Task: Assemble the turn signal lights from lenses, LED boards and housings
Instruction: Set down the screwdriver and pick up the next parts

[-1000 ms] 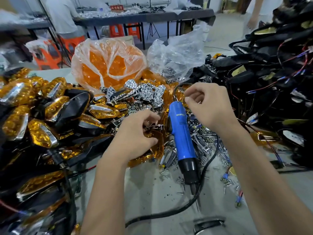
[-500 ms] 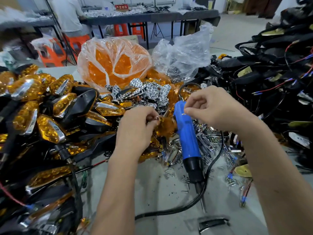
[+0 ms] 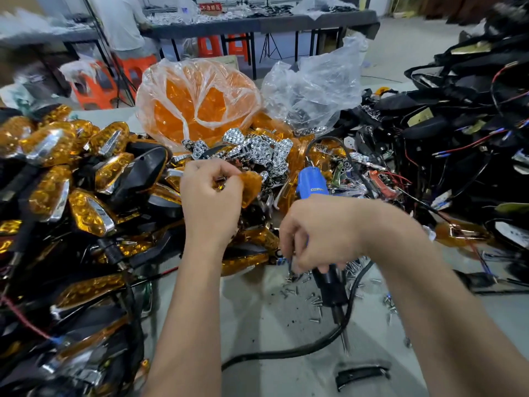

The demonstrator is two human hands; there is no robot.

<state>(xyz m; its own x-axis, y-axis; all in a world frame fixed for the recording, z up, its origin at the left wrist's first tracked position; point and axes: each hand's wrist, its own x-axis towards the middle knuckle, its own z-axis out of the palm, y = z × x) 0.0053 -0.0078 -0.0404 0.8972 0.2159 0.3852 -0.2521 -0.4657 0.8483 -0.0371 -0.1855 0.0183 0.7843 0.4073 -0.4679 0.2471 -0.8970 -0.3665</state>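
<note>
The left hand [image 3: 210, 207] at mid-frame pinches an amber lens [image 3: 252, 186] between curled fingers and thumb, holding it just above the heap. The right hand [image 3: 320, 233], lower and to the right, has its fingers curled down over loose screws [image 3: 312, 299] beside the blue electric screwdriver [image 3: 315, 184]; whether it grips one I cannot tell. The screwdriver lies on the grey counter [image 3: 272, 325], its black cord [image 3: 286, 353] curling toward the bottom of the frame. Assembled amber lights [image 3: 86, 210] crowd the left side, black housings with wires [image 3: 458, 124] the right (a tangled heap). Behind sit a bag of amber lenses [image 3: 197, 101] and a clear bag [image 3: 312, 87]. In the upper background stand a long dark table [image 3: 257, 22], orange stools [image 3: 94, 84] and a seated person [image 3: 120, 24].
</note>
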